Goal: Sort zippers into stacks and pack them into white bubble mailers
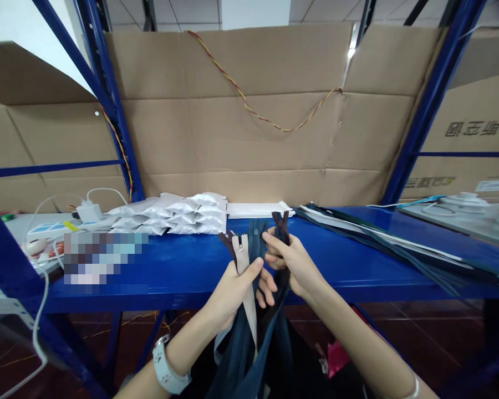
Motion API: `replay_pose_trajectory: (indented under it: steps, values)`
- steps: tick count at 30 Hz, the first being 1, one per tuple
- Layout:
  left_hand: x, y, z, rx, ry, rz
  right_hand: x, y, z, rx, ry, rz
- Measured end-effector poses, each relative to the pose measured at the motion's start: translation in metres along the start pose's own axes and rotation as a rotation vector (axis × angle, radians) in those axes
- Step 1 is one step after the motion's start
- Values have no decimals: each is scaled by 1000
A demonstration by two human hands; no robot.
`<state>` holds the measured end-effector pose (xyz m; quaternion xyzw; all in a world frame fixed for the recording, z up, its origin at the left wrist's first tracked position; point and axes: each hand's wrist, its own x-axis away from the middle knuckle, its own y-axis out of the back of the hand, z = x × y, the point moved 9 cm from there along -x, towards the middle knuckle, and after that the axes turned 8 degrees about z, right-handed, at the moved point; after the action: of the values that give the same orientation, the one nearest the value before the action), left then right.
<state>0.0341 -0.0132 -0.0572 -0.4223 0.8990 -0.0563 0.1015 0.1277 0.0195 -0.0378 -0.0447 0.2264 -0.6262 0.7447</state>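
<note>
Long nylon zippers (249, 327) in navy, beige and dark brown hang in a bunch from both hands, above a blue steel shelf (357, 271). The left hand (233, 293), a white watch (168, 366) on its wrist, pinches the beige tape (243, 266); just beside it, the right hand (293, 266) clamps the brown tops (281, 227). More dark zippers (378, 249) lie along the shelf, well apart from white foil packets (170, 213).
</note>
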Motion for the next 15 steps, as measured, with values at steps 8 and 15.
replay_pose_trajectory:
  steps: [8,15]
  values:
    - [1,21,-14,-28,-86,-140,-4,17,25,-106,94,-46]
    - [-1,12,4,-135,-6,-77,-1,-10,4,-80,-36,183]
